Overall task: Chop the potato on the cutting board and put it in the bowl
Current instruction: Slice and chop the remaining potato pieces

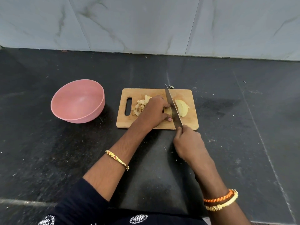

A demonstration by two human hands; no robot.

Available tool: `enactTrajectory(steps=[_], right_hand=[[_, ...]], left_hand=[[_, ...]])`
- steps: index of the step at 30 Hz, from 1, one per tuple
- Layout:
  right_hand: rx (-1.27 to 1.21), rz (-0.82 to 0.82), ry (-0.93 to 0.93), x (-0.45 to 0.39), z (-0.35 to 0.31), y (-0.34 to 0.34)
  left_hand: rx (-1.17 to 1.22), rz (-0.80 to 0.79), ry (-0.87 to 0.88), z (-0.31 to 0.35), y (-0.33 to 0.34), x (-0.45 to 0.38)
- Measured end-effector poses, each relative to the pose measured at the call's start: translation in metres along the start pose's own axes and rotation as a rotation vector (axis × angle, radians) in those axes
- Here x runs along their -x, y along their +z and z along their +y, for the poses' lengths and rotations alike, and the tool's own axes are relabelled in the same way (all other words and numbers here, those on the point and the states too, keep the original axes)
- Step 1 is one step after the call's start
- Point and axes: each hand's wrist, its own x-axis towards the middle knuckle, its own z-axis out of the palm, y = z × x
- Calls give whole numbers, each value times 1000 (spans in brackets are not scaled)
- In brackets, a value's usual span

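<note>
A pink bowl [78, 101] sits on the dark tabletop [48, 151]. Beside it is the cutting board [186, 124] with small potato bits [138, 107]. The left hand [154, 111] curls over a piece. The right hand [189, 142] grips the knife [172, 106]. Potato slices [182, 108] lie just right of the blade.

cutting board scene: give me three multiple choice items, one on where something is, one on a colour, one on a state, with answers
1. Where is the bowl relative to the cutting board?
A. left of it
B. right of it
C. on top of it

2. What colour is the bowl?
A. green
B. pink
C. white

3. What is the state of the bowl?
A. full of potato
B. upside down
C. empty

Answers:
1 A, it sits on the counter past the board's handle slot.
2 B, its wall and inside are pink.
3 C, the potato pieces all lie on the board while the right hand grips the knife.
</note>
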Motion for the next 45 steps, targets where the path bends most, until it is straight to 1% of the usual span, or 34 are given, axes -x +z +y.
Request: enactTrajectory(steps=[3,6,9,13,20,32,45], right_hand=[[4,-25,6,14,16,-3],[-55,-41,-6,24,28,-13],[-122,-6,-30,19,26,-17],[-127,-18,-44,-1,14,-13],[-77,-5,-61,-14,0,-12],[-58,14,-72,-18,0,-18],[-20,-67,-77,-20,-5,-22]], left_hand=[[65,12,-24,0,2,2],[114,33,-74,1,5,4],[127,35,-131,2,6,4],[149,-2,-195,5,4,4],[202,19,-202,5,0,6],[206,7,-211,5,-1,7],[236,5,-212,5,-1,8]])
